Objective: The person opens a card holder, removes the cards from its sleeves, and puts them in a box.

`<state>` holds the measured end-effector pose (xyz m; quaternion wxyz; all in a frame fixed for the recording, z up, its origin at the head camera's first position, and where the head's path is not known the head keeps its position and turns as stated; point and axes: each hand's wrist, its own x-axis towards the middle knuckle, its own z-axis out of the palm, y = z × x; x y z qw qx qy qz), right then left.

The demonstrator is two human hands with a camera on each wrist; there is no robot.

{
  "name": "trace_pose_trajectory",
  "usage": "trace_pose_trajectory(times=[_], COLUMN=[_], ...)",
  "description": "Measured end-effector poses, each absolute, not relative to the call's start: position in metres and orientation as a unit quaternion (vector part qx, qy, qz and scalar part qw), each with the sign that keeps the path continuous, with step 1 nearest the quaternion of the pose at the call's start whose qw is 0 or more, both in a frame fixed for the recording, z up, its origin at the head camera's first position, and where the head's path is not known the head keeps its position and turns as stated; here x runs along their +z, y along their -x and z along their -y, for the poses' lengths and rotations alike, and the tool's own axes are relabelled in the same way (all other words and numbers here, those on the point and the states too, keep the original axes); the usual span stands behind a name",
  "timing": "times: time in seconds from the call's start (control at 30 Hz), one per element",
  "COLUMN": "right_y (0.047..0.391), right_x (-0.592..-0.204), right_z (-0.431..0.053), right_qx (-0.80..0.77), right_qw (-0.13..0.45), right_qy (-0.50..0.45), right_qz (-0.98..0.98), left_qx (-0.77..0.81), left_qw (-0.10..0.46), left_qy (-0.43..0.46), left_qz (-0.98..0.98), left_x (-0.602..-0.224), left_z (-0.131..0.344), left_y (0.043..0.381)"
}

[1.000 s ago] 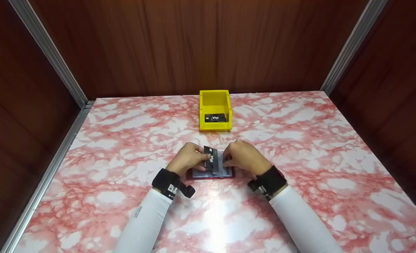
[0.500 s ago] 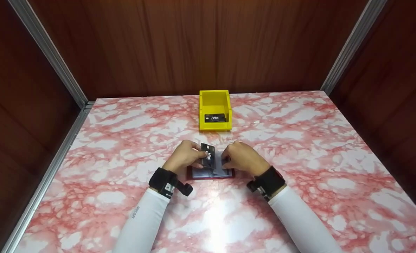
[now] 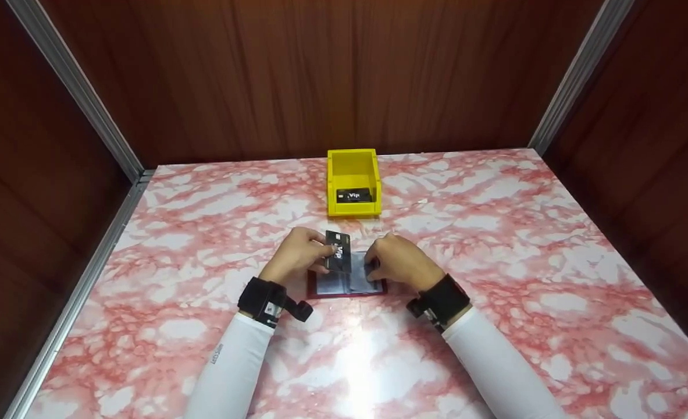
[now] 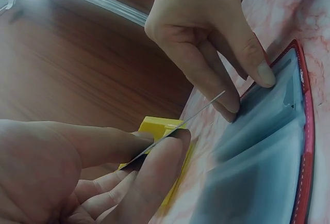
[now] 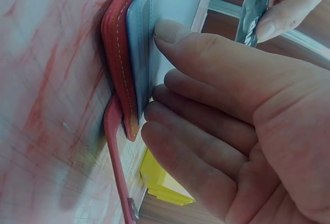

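My left hand (image 3: 297, 256) pinches a black card (image 3: 338, 262) marked "Vip" between thumb and fingers. The card is tilted up above an open red card holder (image 4: 308, 146) with clear plastic sleeves, lying on the table. In the left wrist view the card shows nearly edge-on, apart from the sleeves. My right hand (image 3: 405, 262) holds the holder's right side, thumb (image 5: 172, 30) pressed on a sleeve and the other fingertips at its edge. A red strap (image 5: 117, 162) hangs off the holder in the right wrist view.
A yellow bin (image 3: 354, 210) stands behind the holder, with a black "Vip" card (image 3: 353, 195) lying in it. The red and white marbled table (image 3: 204, 244) is bordered by brown wood-look panels (image 3: 262, 81) and metal rails.
My left hand has moved up and leftward with the black card, away from the right-hand sleeve it overlapped. The right hand stays at the holder, almost unmoved.
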<state>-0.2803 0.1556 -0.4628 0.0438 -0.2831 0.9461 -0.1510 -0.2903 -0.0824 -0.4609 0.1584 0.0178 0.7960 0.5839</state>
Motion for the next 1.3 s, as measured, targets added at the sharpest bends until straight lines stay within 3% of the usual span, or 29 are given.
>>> trace_pose_trajectory(times=[0.4,0.9,1.1,1.3], right_y=[0.282,0.281,0.282,0.28], right_x=[-0.462,-0.46,-0.466,-0.463], right_z=[-0.159,-0.155,-0.157,-0.162], right_qx=[-0.161,-0.16,-0.161,-0.17], right_qw=[0.057,0.065,0.071,0.067], right_qy=[0.261,0.273,0.278,0.259], right_qz=[-0.95,-0.946,-0.944,-0.948], left_qx=[0.545,0.497,0.485,0.438], left_qw=[0.098,0.081,0.036,-0.054], left_qy=[-0.066,-0.05,-0.053,-0.066], left_qz=[-0.83,-0.862,-0.872,-0.895], left_x=[-0.451,-0.44,-0.43,-0.403], left_z=[0.091,0.104,0.112,0.096], left_y=[0.292,0.299,0.311,0.335])
